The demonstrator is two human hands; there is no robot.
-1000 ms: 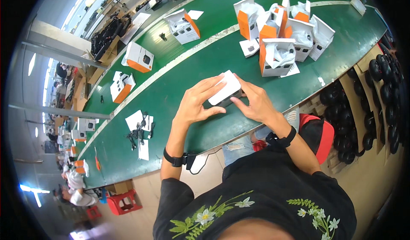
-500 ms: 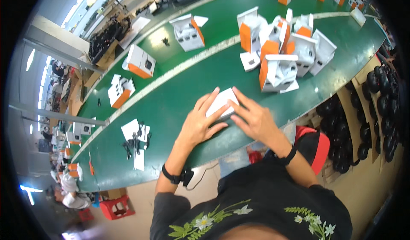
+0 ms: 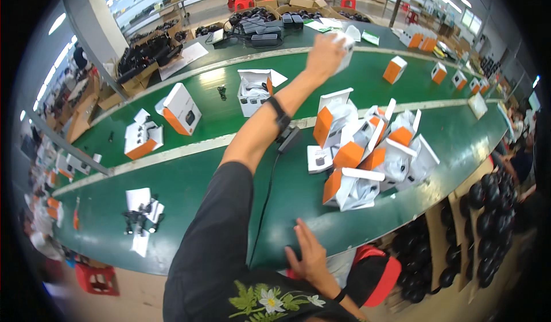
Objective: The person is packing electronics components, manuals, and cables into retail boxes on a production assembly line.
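Left hand (image 3: 326,55) reaches far across the table (image 3: 293,198), fingers wrapped on a white box (image 3: 344,62), long axis near upright, top tipped slightly right; contact beneath cannot be told. Right hand (image 3: 310,258) is empty, fingers spread by the near edge; box lies well ahead of it. Open boxes (image 3: 347,154) cluster between, off right; grey blocks (image 3: 265,40) sit left of the box.

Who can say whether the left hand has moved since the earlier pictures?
Yes: the left hand has moved forward, across the nearer long white stripe.
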